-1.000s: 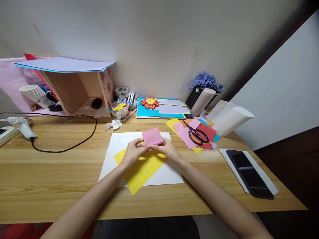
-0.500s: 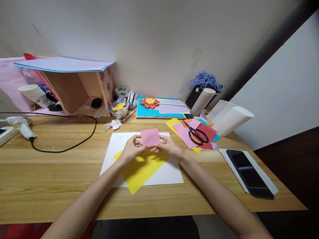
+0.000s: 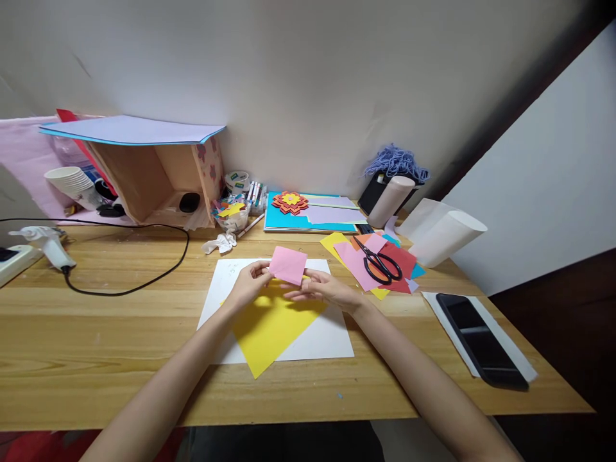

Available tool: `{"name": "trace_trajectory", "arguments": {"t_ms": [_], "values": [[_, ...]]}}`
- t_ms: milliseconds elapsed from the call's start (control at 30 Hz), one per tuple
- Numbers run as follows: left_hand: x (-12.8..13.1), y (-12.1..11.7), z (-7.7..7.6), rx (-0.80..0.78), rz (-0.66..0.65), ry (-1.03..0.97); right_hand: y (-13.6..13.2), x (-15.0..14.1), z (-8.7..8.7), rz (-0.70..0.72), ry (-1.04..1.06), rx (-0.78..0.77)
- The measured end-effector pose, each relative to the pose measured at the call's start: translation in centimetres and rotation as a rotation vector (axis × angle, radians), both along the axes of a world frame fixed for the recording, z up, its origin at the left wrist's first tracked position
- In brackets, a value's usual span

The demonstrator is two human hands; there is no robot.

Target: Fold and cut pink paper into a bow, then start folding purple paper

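A small pink square of paper [image 3: 289, 264] is held up, tilted, above the sheets on the table. My left hand [image 3: 249, 282] pinches its left corner between thumb and fingers. Beside the paper's right edge, my right hand [image 3: 327, 290] has its fingers stretched out and apart, some reaching below the paper; whether they touch it I cannot tell. Under both hands lies a yellow sheet [image 3: 269, 333], set at an angle on a larger white sheet [image 3: 322, 343].
Black-handled scissors [image 3: 382, 263] lie on coloured paper scraps [image 3: 351, 256] to the right. A phone [image 3: 481, 340] rests near the right edge. At the back are a layered paper flower [image 3: 290, 202] and a tub of scraps [image 3: 233, 217]. A glue gun [image 3: 48, 244] is far left.
The pink square has turned, its right side now lower. My right hand's fingers have loosened and spread from its edge, while my left keeps its pinch. The view has shifted slightly.
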State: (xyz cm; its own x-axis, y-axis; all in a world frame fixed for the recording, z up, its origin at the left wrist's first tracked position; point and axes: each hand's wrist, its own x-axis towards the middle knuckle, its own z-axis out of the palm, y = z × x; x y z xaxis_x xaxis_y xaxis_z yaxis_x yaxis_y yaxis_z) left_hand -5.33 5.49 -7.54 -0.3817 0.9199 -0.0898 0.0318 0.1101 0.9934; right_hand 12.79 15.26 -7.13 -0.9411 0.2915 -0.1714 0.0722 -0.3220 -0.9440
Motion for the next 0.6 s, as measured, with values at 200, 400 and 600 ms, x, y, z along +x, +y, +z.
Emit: {"name": "trace_trajectory", "arguments": {"t_ms": [200, 400, 600], "values": [[0.2, -0.5, 0.5, -0.006, -0.132, 0.071, 0.9, -0.6, -1.4, -0.353, 0.069, 0.202], [0.1, -0.9, 0.7, -0.036, -0.194, 0.140, 0.3, -0.4, -0.9, -0.385, 0.102, 0.268], [0.2, -0.8, -0.1, -0.083, -0.256, 0.271, -0.4, -0.7, -1.5, -0.438, 0.024, 0.498]]}}
